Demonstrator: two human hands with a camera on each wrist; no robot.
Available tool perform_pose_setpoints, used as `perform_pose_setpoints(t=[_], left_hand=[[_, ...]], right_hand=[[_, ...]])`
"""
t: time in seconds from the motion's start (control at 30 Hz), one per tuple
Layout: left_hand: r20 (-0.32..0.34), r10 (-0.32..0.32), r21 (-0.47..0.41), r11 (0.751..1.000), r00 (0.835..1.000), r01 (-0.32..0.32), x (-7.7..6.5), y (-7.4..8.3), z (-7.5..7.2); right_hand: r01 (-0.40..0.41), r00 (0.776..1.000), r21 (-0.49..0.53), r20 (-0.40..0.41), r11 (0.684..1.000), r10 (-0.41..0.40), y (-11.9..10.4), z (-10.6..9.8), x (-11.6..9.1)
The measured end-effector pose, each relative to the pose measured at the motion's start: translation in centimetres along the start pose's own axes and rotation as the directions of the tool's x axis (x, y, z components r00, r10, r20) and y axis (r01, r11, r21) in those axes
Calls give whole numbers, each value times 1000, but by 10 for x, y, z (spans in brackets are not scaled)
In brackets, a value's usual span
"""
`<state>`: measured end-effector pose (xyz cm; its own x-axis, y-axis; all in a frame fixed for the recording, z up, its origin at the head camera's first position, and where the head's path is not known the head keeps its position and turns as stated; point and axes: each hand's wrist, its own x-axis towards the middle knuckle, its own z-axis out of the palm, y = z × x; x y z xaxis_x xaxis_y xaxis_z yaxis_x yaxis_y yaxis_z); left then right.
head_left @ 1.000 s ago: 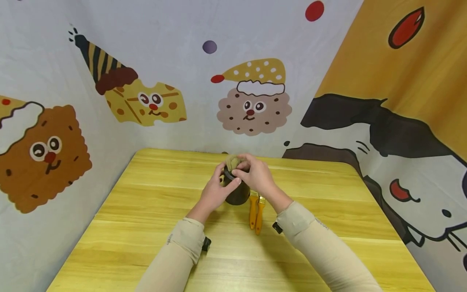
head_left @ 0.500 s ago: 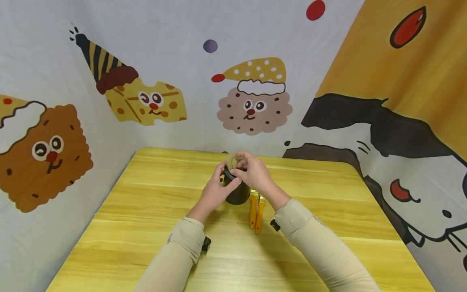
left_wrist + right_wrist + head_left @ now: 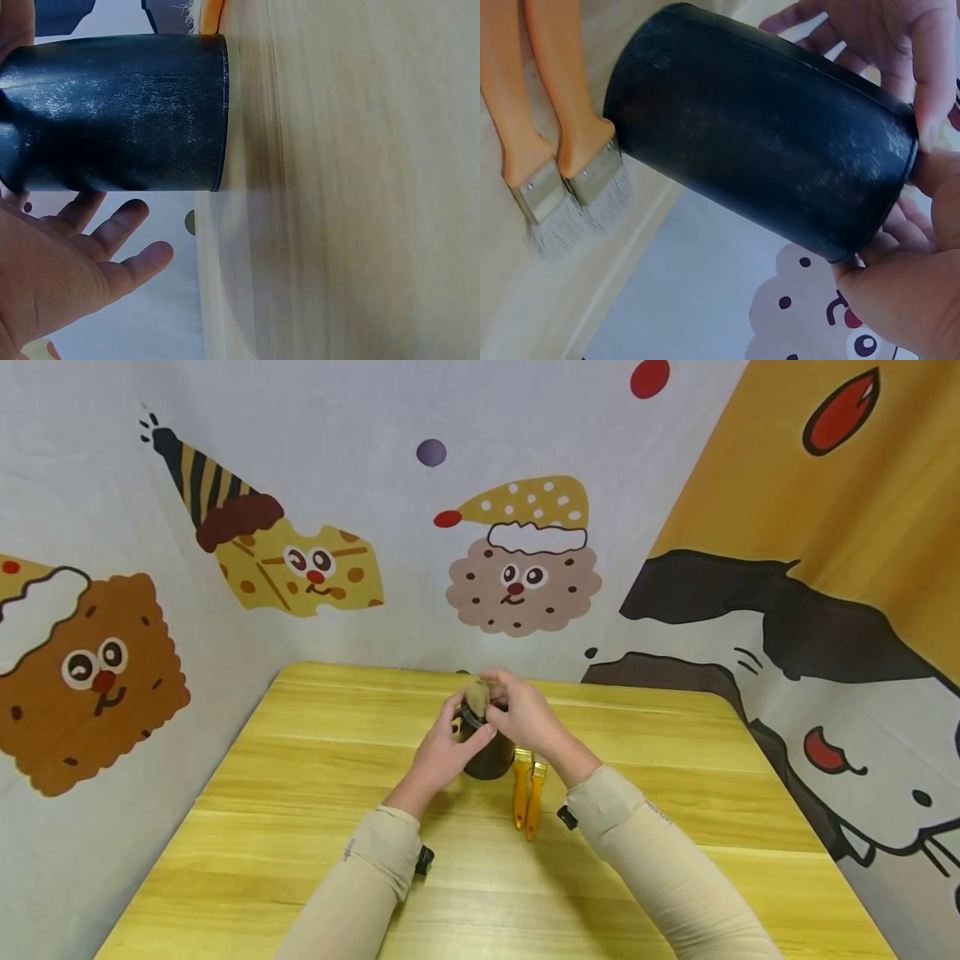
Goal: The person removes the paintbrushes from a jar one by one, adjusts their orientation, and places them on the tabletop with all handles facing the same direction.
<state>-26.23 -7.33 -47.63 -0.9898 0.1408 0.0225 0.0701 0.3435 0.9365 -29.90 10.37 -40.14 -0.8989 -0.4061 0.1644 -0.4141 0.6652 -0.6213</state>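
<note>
A black cylindrical cup (image 3: 489, 760) stands upright near the back middle of the table, its side scuffed in the right wrist view. My left hand (image 3: 441, 753) grips its rim from the left, with thumb and index finger at the edge and the other fingers extended alongside. At the mouth of the cup, a khaki, soft cloth-like piece (image 3: 477, 695) sticks up. My right hand (image 3: 525, 717) pinches at this piece from the right, its thumb close to the rim. Both wrist views hide the khaki piece and the cup's inside.
Two paintbrushes (image 3: 521, 793) with orange handles lie side by side, just right of the cup, bristles toward the back. The wooden table (image 3: 315, 793) meets a printed cloth wall (image 3: 375, 643) behind and at the sides.
My right fingers have shifted slightly at the cup's mouth, and the khaki piece has changed from folded to a smoother, upright shape. The left hand, cup and brushes stay put.
</note>
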Motion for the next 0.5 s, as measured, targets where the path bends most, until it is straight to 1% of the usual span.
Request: perform_pose_setpoints(t=[0.1, 0.2, 0.3, 0.37, 0.43, 0.5], left_hand=[[1, 2, -6, 1000, 1000, -2, 0, -1, 0], [-2, 1, -5, 1000, 1000, -1, 0, -1, 1], [-1, -4, 7, 1000, 1000, 4, 0, -1, 3], [-2, -7, 11, 1000, 1000, 7, 1, -2, 4], [-14, -13, 18, 1000, 1000, 14, 1, -1, 4], [-28, -16, 21, 1000, 999, 17, 1, -1, 4]], right_hand=[[5, 999, -14, 35, 1000, -4, -1, -3, 2], [-5, 1000, -13, 28, 1000, 5, -1, -4, 1], [-16, 999, 8, -33, 1000, 17, 2, -3, -2], [-12, 996, 49, -87, 999, 16, 2, -6, -6], [-1, 989, 91, -147, 996, 14, -1, -14, -8], [18, 977, 137, -211, 990, 12, -6, -27, -9]])
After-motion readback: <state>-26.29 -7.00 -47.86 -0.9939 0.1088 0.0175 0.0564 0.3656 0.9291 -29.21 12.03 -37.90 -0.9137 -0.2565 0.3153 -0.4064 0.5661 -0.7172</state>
